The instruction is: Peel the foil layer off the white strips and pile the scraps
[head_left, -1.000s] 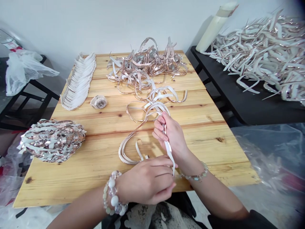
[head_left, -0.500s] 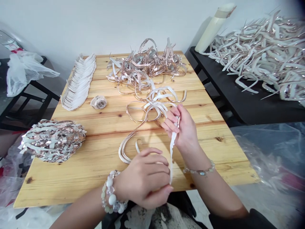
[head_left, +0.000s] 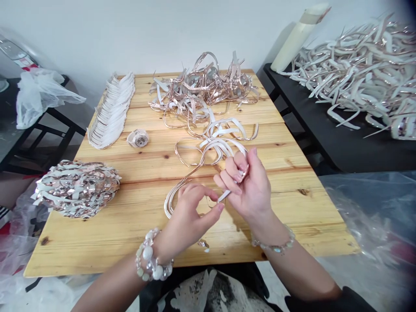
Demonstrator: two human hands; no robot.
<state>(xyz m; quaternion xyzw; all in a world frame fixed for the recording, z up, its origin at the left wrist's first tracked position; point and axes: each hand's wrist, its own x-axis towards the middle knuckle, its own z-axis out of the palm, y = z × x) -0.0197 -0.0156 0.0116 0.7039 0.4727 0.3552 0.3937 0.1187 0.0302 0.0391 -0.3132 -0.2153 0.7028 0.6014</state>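
Presently we have one narrow strip [head_left: 224, 196] in work, right of the small roll [head_left: 138, 138] and nearer us. Our left hand [head_left: 188, 212] pinches its end between thumb and forefinger; our right hand [head_left: 249, 186], palm turned up, is curled round the rest. How many layers sit in that curl, we cannot tell. We judge the step in hand to be working the strip's end between both hands; the next move seems to call for a firm right hold and a light left pinch, lest the strip slip or crease. Counts, outward: two hands; one pinched end; one spread of loose loops [head_left: 212, 142] right of the roll; one curved hank [head_left: 169, 200], right and nearer; one thick bundle [head_left: 79, 187], left and nearer; one row of pale strips [head_left: 112, 110], left and beyond; one tangled pile [head_left: 208, 86], right and beyond; one large heap [head_left: 360, 78] and one tube [head_left: 299, 39], well off right. Single strips overlap too much to count.
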